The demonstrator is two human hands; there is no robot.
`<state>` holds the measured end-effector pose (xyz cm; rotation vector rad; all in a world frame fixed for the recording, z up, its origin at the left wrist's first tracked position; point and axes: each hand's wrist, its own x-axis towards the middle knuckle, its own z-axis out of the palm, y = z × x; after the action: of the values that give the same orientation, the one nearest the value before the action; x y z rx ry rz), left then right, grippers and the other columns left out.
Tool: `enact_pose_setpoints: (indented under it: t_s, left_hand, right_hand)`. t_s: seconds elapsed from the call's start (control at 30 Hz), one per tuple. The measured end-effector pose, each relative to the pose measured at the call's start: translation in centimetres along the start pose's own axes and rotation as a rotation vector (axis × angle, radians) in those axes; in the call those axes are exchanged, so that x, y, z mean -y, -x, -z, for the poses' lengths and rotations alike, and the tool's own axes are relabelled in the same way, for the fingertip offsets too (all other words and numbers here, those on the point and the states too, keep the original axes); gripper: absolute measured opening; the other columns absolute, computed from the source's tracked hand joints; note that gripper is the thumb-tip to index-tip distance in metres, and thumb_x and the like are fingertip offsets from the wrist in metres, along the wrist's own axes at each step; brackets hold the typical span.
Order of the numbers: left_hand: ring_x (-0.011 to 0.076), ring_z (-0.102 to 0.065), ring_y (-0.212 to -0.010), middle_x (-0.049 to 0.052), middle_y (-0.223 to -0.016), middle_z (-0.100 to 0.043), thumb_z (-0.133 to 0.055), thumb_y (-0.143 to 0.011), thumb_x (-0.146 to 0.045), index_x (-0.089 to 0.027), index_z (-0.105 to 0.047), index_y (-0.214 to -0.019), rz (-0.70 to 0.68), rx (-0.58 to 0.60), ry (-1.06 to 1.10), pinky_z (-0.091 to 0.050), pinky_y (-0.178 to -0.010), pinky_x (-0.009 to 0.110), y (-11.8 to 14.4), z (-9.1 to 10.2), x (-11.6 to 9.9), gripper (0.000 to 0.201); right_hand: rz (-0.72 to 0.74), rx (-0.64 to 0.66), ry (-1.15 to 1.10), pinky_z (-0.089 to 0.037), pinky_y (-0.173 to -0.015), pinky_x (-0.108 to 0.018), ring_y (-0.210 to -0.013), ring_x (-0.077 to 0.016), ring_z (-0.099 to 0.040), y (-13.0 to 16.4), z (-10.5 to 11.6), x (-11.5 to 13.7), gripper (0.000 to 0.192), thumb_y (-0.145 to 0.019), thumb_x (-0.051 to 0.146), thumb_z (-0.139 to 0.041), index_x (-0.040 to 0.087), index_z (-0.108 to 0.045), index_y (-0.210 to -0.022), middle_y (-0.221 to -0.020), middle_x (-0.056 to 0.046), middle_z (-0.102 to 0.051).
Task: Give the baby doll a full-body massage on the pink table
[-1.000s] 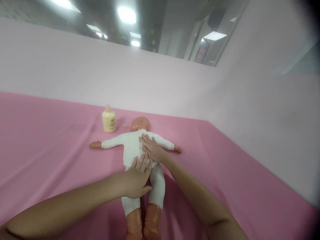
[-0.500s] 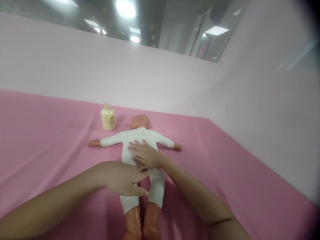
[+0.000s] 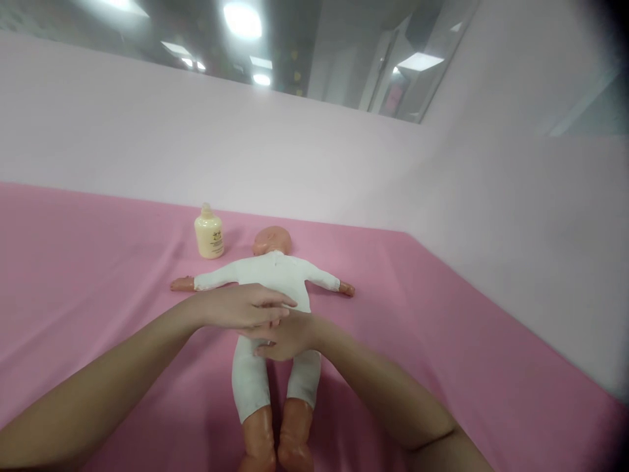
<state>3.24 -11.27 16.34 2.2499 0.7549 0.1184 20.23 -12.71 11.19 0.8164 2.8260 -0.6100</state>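
Partly covered doll [image 3: 270, 275], left hand [image 3: 236, 307] overlapping right hand [image 3: 287, 337], feet cropped

Soft overhead light, vignetted corners

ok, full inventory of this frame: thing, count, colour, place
plastic baby doll in a white bodysuit: 1, tan skin and white cloth, lying flat mid-sheet, arms spread, head toward the wall
cream plastic lotion bottle: 1, pale yellow, upright on the sheet, left of the doll's head
pink fabric sheet: 1, pink, covering the whole work surface
pale pink wall panels: 2, pale pink, behind the sheet and along its right side
ceiling lights: several, white, above the wall
left hand: 1, bare, flat, palm down across the doll's middle
right hand: 1, bare, flat on the doll's lower trunk, partly under the left hand
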Motion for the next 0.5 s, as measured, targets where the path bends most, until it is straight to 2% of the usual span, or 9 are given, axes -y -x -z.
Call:
enact_pose_setpoints:
  t_s: [0.07,0.13,0.2,0.27,0.33,0.43,0.5]
  left_hand:
    - [0.0230,-0.063,-0.116,0.001,-0.137,-0.061,-0.035,-0.098,-0.054,-0.031,-0.054,-0.138,-0.028,-0.142,0.008,-0.055,-0.090,0.033,-1.4,-0.8,1.4,0.050]
    - [0.0240,-0.055,-0.128,0.002,-0.153,-0.044,-0.033,-0.099,-0.054,-0.029,-0.048,-0.143,-0.080,-0.314,-0.006,-0.052,-0.100,0.037,-2.9,-2.1,3.1,0.053]
    - [0.0251,-0.036,-0.144,0.003,-0.160,-0.031,-0.032,-0.100,-0.050,-0.027,-0.042,-0.147,-0.116,-0.418,-0.097,-0.037,-0.116,0.044,-4.4,-3.7,4.8,0.053]
    - [0.0246,-0.021,-0.151,0.004,-0.163,-0.024,-0.032,-0.101,-0.046,-0.025,-0.042,-0.148,-0.181,-0.403,-0.197,-0.019,-0.124,0.049,-5.5,-5.1,6.0,0.052]
    - [0.0215,-0.020,-0.151,0.002,-0.161,-0.027,-0.028,-0.103,-0.043,-0.026,-0.042,-0.148,-0.249,-0.324,-0.265,-0.010,-0.126,0.049,-6.0,-6.0,6.6,0.050]
    - [0.0189,-0.026,-0.149,-0.002,-0.157,-0.038,-0.025,-0.104,-0.041,-0.030,-0.043,-0.147,-0.307,-0.221,-0.306,-0.007,-0.126,0.046,-5.9,-6.2,6.7,0.048]
    - [0.0196,-0.027,-0.149,-0.004,-0.155,-0.040,-0.026,-0.104,-0.040,-0.032,-0.043,-0.147,-0.345,-0.195,-0.310,-0.009,-0.126,0.045,-5.8,-6.3,6.6,0.047]
  right_hand:
    - [0.049,0.041,0.040,-0.039,-0.112,-0.036,-0.134,-0.0256,-0.048,0.2,0.4,0.5,0.047,-0.093,0.029,-0.057,0.012,-0.053,-0.136,-0.142,-0.012,-0.054]
    - [0.088,0.086,0.064,-0.029,-0.119,-0.043,-0.146,-0.0290,-0.032,0.3,0.6,0.7,0.061,-0.093,0.033,-0.057,0.010,-0.041,-0.147,-0.155,-0.014,-0.036]
    - [0.117,0.139,0.041,-0.023,-0.122,-0.044,-0.149,-0.0285,-0.023,0.2,0.4,0.7,0.069,-0.092,0.035,-0.059,0.009,-0.033,-0.151,-0.158,-0.015,-0.028]
    - [0.142,0.170,-0.011,-0.024,-0.123,-0.037,-0.149,-0.0253,-0.026,0.1,0.1,0.6,0.072,-0.089,0.035,-0.062,0.009,-0.034,-0.151,-0.157,-0.015,-0.031]
    - [0.150,0.168,-0.045,-0.026,-0.122,-0.031,-0.147,-0.0229,-0.030,0.1,-0.4,0.8,0.073,-0.087,0.037,-0.066,0.012,-0.038,-0.149,-0.156,-0.013,-0.034]
    - [0.137,0.143,-0.047,-0.028,-0.122,-0.033,-0.146,-0.0243,-0.033,0.4,-0.8,1.2,0.075,-0.082,0.041,-0.072,0.017,-0.044,-0.147,-0.154,-0.011,-0.036]
    - [0.160,0.112,-0.083,-0.031,-0.121,-0.033,-0.144,-0.0249,-0.036,1.0,-0.6,1.5,0.069,-0.082,0.042,-0.073,0.020,-0.050,-0.143,-0.152,-0.009,-0.041]
